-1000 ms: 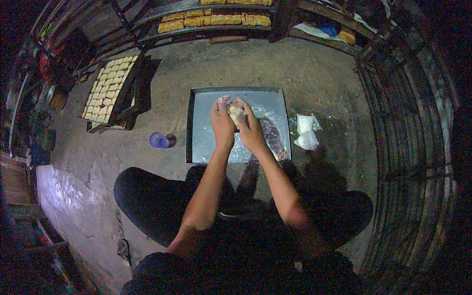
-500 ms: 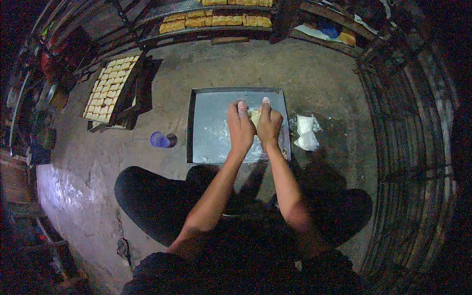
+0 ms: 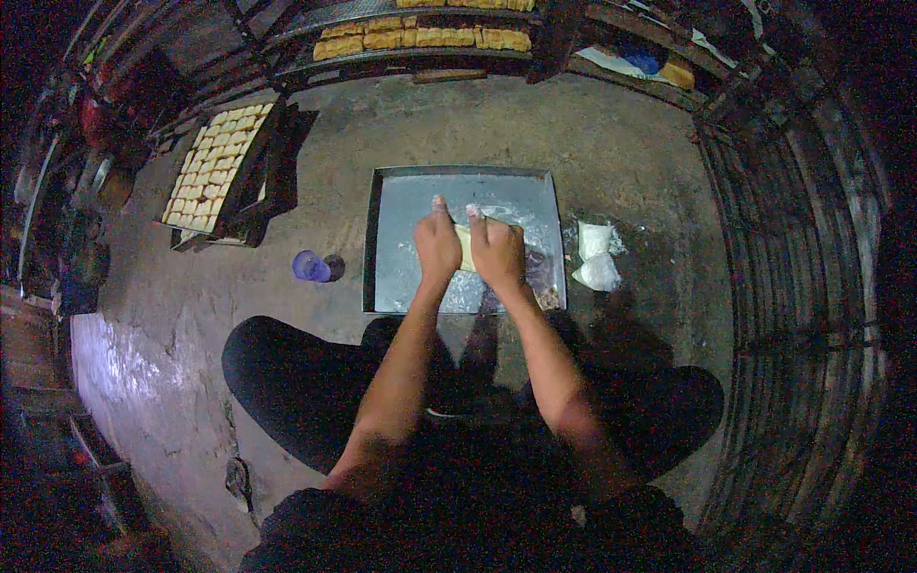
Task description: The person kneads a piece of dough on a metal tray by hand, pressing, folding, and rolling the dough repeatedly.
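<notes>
The left hand point(image 3: 438, 252) and right hand point(image 3: 500, 254) are curled round the pale dough piece point(image 3: 465, 250) between them, over the metal tray point(image 3: 397, 205); contact below is hard to tell. Uneven pulling could tear it; patchy flour point(image 3: 464, 290) might cause sticking.

Dough point(image 3: 465, 248) partly hidden by hands point(image 3: 499, 256), upper loaves point(image 3: 489, 4) cropped
</notes>
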`<action>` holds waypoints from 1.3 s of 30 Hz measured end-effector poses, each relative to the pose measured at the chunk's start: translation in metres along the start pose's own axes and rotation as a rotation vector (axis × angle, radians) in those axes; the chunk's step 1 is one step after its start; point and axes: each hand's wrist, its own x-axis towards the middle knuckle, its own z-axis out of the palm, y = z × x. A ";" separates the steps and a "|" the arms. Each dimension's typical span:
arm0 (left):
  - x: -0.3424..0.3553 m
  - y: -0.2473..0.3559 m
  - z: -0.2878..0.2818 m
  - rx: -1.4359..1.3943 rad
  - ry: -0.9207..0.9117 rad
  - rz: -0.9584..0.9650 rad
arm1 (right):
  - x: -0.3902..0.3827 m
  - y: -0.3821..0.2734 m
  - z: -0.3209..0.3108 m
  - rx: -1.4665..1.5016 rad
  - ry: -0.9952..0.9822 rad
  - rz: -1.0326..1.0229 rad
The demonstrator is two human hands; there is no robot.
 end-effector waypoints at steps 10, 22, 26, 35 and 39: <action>0.013 0.004 -0.001 -0.561 -0.226 -0.287 | 0.007 -0.012 -0.019 0.178 -0.039 -0.077; 0.008 0.027 -0.012 -0.926 -0.582 -0.317 | -0.001 -0.033 -0.019 0.079 0.041 -0.306; 0.000 0.033 -0.006 -0.942 -0.678 -0.342 | 0.010 -0.011 -0.020 -0.314 0.124 -0.374; -0.014 0.021 0.010 -0.877 -0.637 -0.397 | 0.017 -0.015 -0.029 0.380 0.136 -0.346; -0.022 0.048 0.014 -0.466 -0.368 -0.189 | 0.022 -0.016 -0.034 0.263 0.426 -0.327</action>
